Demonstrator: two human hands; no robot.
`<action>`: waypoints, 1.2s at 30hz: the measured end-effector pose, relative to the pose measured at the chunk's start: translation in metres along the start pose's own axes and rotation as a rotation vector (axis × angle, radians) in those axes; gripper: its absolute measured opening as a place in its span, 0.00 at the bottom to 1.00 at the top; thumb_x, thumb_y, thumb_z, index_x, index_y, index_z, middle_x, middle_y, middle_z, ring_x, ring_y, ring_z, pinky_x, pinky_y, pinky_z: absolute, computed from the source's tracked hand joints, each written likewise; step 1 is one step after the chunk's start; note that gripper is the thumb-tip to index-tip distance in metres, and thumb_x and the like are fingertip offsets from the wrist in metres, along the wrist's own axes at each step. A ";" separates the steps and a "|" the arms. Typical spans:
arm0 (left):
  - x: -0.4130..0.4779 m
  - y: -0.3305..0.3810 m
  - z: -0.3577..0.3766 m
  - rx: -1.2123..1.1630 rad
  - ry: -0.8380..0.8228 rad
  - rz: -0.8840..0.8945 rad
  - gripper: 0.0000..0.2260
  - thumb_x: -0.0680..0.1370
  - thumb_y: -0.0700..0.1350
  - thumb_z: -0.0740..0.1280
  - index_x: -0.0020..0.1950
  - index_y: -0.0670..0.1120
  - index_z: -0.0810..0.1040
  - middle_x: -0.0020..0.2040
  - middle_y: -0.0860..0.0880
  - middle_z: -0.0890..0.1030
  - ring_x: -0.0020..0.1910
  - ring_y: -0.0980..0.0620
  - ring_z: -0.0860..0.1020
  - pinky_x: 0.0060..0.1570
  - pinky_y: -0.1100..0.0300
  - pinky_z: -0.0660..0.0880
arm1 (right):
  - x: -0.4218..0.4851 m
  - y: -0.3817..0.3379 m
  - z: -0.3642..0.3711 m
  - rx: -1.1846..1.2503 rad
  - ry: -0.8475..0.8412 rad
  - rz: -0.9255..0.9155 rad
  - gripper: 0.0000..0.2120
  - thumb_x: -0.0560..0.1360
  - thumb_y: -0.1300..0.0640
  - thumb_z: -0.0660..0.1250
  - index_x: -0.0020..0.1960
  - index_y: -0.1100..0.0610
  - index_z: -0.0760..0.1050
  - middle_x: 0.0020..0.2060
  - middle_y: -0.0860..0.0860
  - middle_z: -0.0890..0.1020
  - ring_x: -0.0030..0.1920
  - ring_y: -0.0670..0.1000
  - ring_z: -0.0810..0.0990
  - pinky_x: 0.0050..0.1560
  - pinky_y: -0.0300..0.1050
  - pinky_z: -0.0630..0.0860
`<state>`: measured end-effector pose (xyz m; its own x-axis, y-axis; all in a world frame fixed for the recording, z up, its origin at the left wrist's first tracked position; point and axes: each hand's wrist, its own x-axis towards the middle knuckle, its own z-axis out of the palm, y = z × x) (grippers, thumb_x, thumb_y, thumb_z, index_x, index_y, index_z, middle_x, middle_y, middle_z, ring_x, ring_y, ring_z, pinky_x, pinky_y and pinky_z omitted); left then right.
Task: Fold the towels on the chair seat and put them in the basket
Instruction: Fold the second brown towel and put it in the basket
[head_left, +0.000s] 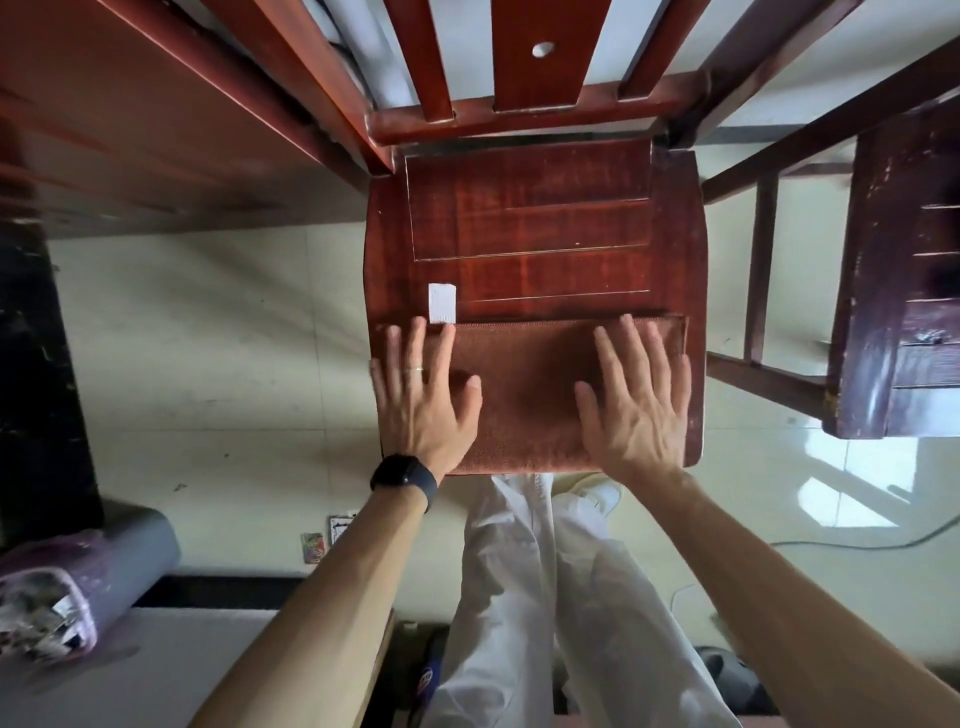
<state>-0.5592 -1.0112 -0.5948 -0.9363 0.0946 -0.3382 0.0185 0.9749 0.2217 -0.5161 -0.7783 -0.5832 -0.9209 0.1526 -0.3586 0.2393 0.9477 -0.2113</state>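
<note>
White trousers (545, 597) and two bare forearms fill the near foreground. Beyond them stands a red-brown wooden chair, its seat (530, 228) bare across the far half. A brown towel (524, 395), folded into a long rectangle, lies along the seat's front edge. Both hands lie flat on it, palms down, fingers straight and spread, gripping nothing. The left hand (421, 405) presses the towel's left end and the right hand (639, 410) its right end (bare towel shows between them). A black watch (402, 478) sits on the left wrist. A white tag (442, 303) lies on the seat just beyond the left fingertips. A thin ring (414, 369) circles one left finger.
</note>
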 end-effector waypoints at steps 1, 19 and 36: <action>0.000 -0.008 0.009 0.022 -0.045 -0.061 0.29 0.78 0.59 0.59 0.78 0.57 0.59 0.80 0.50 0.53 0.79 0.38 0.50 0.73 0.36 0.49 | 0.006 0.011 0.006 -0.043 -0.037 0.003 0.30 0.81 0.41 0.57 0.80 0.46 0.57 0.80 0.51 0.55 0.81 0.53 0.49 0.76 0.64 0.47; 0.144 0.103 -0.035 0.510 -0.069 0.448 0.38 0.76 0.42 0.65 0.79 0.62 0.48 0.81 0.48 0.41 0.79 0.43 0.42 0.73 0.34 0.42 | -0.063 0.036 -0.001 0.045 -0.112 0.252 0.32 0.75 0.34 0.59 0.77 0.44 0.64 0.68 0.52 0.70 0.70 0.55 0.67 0.70 0.63 0.57; -0.039 0.084 0.013 -0.383 0.078 -0.413 0.24 0.73 0.44 0.70 0.66 0.42 0.70 0.60 0.38 0.72 0.59 0.37 0.72 0.59 0.46 0.71 | -0.051 0.041 -0.012 0.693 -0.273 0.632 0.16 0.75 0.54 0.70 0.59 0.58 0.72 0.52 0.55 0.81 0.57 0.59 0.79 0.56 0.49 0.74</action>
<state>-0.5164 -0.9303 -0.5750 -0.8624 -0.3083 -0.4015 -0.4694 0.7838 0.4066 -0.4629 -0.7435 -0.5632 -0.4785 0.4235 -0.7692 0.8728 0.3252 -0.3639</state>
